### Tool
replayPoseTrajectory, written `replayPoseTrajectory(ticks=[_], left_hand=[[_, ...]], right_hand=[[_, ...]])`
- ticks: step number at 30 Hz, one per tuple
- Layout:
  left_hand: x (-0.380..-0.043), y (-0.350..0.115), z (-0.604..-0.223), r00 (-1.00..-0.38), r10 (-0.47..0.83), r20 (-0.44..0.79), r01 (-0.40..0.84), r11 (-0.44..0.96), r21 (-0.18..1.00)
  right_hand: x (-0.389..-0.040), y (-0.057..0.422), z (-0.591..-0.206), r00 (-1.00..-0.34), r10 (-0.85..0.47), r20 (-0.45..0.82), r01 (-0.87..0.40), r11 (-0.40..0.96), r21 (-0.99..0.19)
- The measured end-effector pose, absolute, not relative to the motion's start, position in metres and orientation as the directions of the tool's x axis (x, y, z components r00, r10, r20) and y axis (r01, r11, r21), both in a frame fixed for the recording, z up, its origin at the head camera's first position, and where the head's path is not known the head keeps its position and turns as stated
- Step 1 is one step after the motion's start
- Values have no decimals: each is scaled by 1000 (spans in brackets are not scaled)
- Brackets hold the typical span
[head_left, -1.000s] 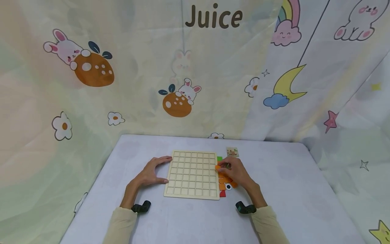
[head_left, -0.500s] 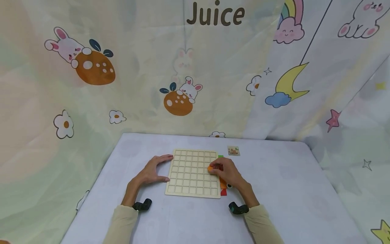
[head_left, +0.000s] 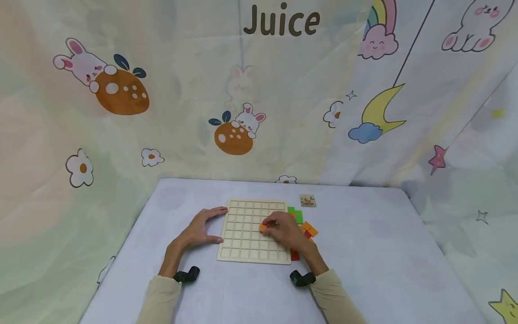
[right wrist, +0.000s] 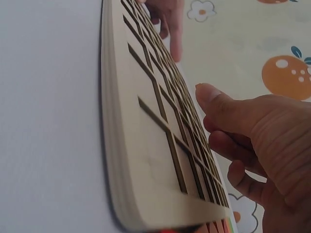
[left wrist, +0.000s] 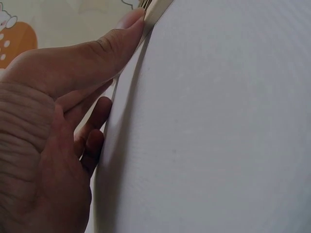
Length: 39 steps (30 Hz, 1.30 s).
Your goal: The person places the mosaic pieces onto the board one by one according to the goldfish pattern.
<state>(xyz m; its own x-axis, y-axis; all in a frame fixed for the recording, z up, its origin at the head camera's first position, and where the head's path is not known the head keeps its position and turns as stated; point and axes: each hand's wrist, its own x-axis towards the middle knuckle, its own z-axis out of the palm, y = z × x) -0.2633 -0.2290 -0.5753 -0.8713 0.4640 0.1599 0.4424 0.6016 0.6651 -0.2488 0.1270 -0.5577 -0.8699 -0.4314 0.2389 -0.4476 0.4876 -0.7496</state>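
A pale wooden board [head_left: 244, 249] with a square grid of shallow cells lies on the table. My right hand [head_left: 285, 230] is over its right half, pinching a small orange piece [head_left: 263, 228] between thumb and fingers. In the right wrist view that hand [right wrist: 248, 131] hovers beside the grid, and the piece is mostly hidden. My left hand [head_left: 198, 228] is spread at the board's left side, thumb and index fingertips touching the edge. The left wrist view shows this thumb [left wrist: 97, 58] against the board's rim.
Green pieces [head_left: 298, 217], orange pieces [head_left: 310, 228] and a red piece [head_left: 295, 255] lie along the board's right edge, partly behind my right hand. A small patterned card [head_left: 307, 200] sits farther back. Behind the white table [head_left: 376, 252] hangs a printed cloth [head_left: 182, 90].
My right hand has moved left from the loose pieces to over the board, carrying the orange piece. Several coloured pieces at the right are uncovered. My left hand has stayed at the board's edge.
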Motion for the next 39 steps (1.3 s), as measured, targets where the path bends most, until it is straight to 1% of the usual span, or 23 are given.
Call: replayPoseTrajectory(ticks=[9, 18, 22, 25, 34, 39], left_hand=[[-262, -231, -573, -870, 468, 155, 439, 593, 675], [-257, -233, -573, -871, 467, 154, 436, 590, 679], [-255, -231, -571, -873, 464, 149, 428, 584, 689], [-255, -231, -570, -875, 462, 146, 425, 586, 690], [-258, -229, -571, -873, 466, 145, 425, 580, 695], [-260, -229, -571, -869, 472, 150, 431, 571, 699]], right_hand=[[-248, 109, -553, -858, -457, 234, -453, 459, -765], [-244, 94, -560, -856, -466, 223, -462, 497, -735], [-244, 88, -562, -847, -480, 229, -476, 493, -728], [-245, 85, -563, -845, -485, 225, -475, 488, -732], [-245, 76, -563, -842, -481, 245, -499, 519, -694], [-244, 71, -560, -843, -484, 234, -492, 517, -701]])
